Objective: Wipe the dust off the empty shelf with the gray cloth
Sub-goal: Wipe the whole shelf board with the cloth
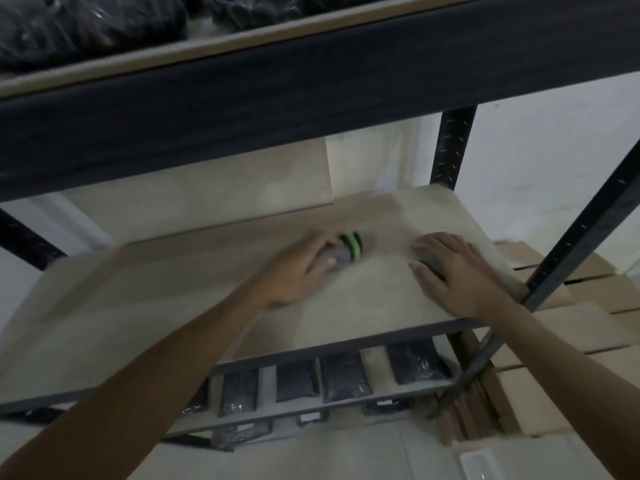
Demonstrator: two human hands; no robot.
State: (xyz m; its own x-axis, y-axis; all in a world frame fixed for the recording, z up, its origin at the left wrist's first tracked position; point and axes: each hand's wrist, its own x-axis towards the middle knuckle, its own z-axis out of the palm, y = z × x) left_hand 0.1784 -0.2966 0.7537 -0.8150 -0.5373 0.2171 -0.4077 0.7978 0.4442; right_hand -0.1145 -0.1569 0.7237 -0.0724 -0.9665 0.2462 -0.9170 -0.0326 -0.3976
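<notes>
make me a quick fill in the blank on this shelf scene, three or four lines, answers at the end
1. The left hand grips a gray object with ____ stripes.
2. The right hand presses flat on a gray ____ on the shelf.
3. The packets on the shelf below are ____ in colour.
4. Beyond the right post lie stacked cardboard ____.

Answers: green; cloth; black; boxes

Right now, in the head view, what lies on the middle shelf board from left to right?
Left hand → gray, black and green object it grips → bare shelf board → gray cloth under the right hand → black upright post.
</notes>
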